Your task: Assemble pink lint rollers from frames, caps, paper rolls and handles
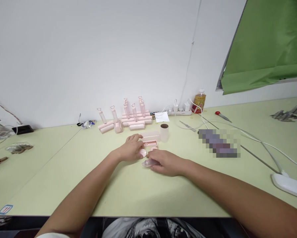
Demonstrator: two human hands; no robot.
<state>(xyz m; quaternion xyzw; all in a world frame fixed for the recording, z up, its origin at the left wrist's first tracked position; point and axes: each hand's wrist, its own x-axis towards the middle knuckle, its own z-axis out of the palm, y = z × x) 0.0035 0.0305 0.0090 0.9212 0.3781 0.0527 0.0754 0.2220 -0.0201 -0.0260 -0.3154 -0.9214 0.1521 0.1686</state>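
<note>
My left hand (131, 148) rests low over the table with its fingers curled, thumb and fingertips closed at the edge of a small round pale-pink disc (143, 153). My right hand (168, 162) is closed around a small translucent bottle (150, 162) lying on its side, its narrow end pointing left. By the right fingertips a second round pink piece (153, 149) partly shows. Just beyond both hands lies an open pink tray-like case (150, 143), with a long translucent cover (150, 136) behind it. The right palm hides part of the bottle.
Pink cases and upright clear tubes with heart-shaped loops (134, 114) stand along the wall. A whitish cup (164, 133) is right of the cover. Farther right are tweezers (187, 126), a red-handled tool (223, 116), a drink bottle (199, 101), cables and a white device (289, 185).
</note>
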